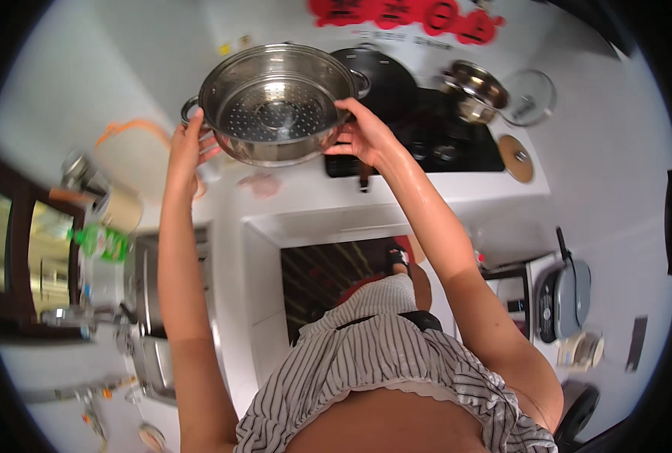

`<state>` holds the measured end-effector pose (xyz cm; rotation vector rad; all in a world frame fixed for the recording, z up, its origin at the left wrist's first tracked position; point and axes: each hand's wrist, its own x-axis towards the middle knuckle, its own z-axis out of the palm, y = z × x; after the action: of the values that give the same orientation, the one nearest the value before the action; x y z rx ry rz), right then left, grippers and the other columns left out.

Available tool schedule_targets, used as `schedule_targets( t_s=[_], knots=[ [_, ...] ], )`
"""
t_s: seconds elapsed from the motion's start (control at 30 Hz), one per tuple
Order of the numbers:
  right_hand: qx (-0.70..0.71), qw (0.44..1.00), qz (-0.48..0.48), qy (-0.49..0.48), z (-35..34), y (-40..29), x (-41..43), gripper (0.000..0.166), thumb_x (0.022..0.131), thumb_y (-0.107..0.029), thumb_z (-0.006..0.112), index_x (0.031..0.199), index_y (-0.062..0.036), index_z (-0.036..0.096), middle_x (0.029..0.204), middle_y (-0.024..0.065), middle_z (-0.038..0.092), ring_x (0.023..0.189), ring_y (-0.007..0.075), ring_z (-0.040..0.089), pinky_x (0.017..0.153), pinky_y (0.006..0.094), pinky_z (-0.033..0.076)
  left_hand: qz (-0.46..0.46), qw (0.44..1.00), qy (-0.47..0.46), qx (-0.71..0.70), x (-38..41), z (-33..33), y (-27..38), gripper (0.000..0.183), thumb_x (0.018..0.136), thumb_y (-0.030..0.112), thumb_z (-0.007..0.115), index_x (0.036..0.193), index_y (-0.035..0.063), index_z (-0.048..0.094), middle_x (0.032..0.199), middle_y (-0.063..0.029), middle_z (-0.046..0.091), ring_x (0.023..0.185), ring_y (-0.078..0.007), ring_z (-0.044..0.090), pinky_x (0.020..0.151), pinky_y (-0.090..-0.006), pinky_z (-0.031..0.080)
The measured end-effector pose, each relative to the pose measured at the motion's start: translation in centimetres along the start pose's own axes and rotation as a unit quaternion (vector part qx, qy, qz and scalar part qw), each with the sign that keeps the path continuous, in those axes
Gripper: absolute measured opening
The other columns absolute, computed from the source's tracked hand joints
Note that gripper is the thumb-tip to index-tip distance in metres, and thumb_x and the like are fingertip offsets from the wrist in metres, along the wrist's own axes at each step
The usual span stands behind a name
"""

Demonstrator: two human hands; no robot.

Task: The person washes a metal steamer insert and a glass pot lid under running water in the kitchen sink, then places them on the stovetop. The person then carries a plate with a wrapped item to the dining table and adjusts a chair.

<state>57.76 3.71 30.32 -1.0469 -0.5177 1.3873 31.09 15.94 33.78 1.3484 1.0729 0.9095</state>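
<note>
Both my hands hold a round stainless steel steamer pot (282, 150) with a perforated base, raised above the counter. My left hand (187, 147) grips its left side at the dark loop handle (189, 109). On the opposite side, my right hand (364, 133) clasps the rim and wall, fingers under it. Part of the far right handle (360, 83) shows beyond that hand. Behind the pot, a black lidded wok (378, 79) sits on the black glass hob (460, 150), partly hidden by the pot and my right hand.
A steel pot (475, 93) stands at the hob's right, beside a glass lid (529, 97) and a brown round lid (515, 158). A green bottle (101, 242) stands left near the steel sink (155, 283). A cutting board with orange edging (138, 156) lies on the white counter (228, 215).
</note>
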Motion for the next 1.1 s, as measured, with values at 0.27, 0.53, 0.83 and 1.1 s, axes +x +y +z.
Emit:
schedule_targets(
  t_s=[0.27, 0.53, 0.83, 1.1],
  knots=[
    [-0.046, 0.985, -0.085, 0.139, -22.4, -15.2, -4.3, 0.047, 0.075, -0.038, 0.06, 0.104, -0.0027, 0.048, 0.086, 0.0116, 0.055, 0.077, 0.0237, 0.059, 0.073, 0.0452, 0.052, -0.011, 0.978, -0.206, -0.04, 8.6, 28.8, 3.1, 0.049, 0.077, 0.042, 0.061, 0.103, 0.0012, 0.053, 0.093, -0.0116, 0.059, 0.081, -0.0183, 0.059, 0.074, -0.0293, 0.05],
    [-0.182, 0.936, -0.093, 0.286, -43.9, -25.1, -2.8, 0.052, 0.075, -0.042, 0.052, 0.113, -0.0059, 0.05, 0.126, 0.0108, 0.042, 0.122, 0.0211, 0.024, 0.104, 0.0348, 0.008, -0.032, 0.955, -0.278, -0.093, 15.6, 55.2, 0.2, 0.034, 0.079, 0.029, 0.056, 0.092, -0.0027, 0.058, 0.085, -0.0094, 0.062, 0.068, -0.0155, 0.061, 0.064, -0.0267, 0.053],
    [-0.176, 0.936, -0.069, 0.296, -55.1, -24.7, 1.6, 0.058, 0.077, -0.035, 0.045, 0.125, -0.0031, 0.039, 0.135, 0.0126, 0.031, 0.128, 0.0227, 0.019, 0.104, 0.0347, 0.008, -0.056, 0.961, -0.259, 0.075, 17.0, 63.3, -2.3, 0.062, 0.073, 0.04, 0.06, 0.11, -0.0082, 0.047, 0.114, -0.0187, 0.051, 0.111, -0.0253, 0.043, 0.1, -0.0345, 0.022],
    [-0.183, 0.937, -0.094, 0.282, -53.6, -24.1, 0.3, 0.045, 0.079, -0.025, 0.041, 0.117, -0.002, 0.043, 0.11, 0.0079, 0.048, 0.099, 0.0191, 0.042, 0.09, 0.0298, 0.029, -0.1, 0.967, -0.226, 0.061, 16.7, 62.6, -4.8, 0.071, 0.074, 0.042, 0.061, 0.122, -0.0039, 0.037, 0.13, -0.015, 0.036, 0.126, -0.0225, 0.023, 0.105, -0.0365, 0.008]
  ],
)
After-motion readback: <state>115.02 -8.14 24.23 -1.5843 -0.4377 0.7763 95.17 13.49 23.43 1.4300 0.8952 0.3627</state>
